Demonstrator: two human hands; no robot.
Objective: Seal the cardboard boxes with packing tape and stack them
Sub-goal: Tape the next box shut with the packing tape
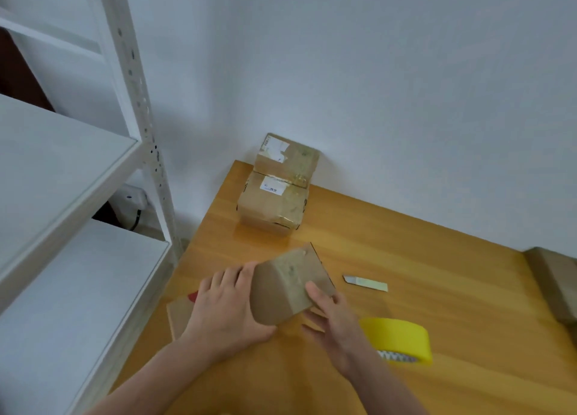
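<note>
My left hand (pixel 224 305) and right hand (pixel 327 317) both grip a small cardboard box (pixel 287 286), tilted over the wooden table (pixel 437 274); the yellow tape roll (pixel 396 336) lies just beside my right wrist.

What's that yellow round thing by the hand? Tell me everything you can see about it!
It's a tape roll: a wide ring of bright yellow tape on a pale core with a dark zigzag print. It lies on the wooden table. The right hand, holding a box, is just left of it; the wrist hides the roll's left edge, so I can't tell if they touch.
</note>
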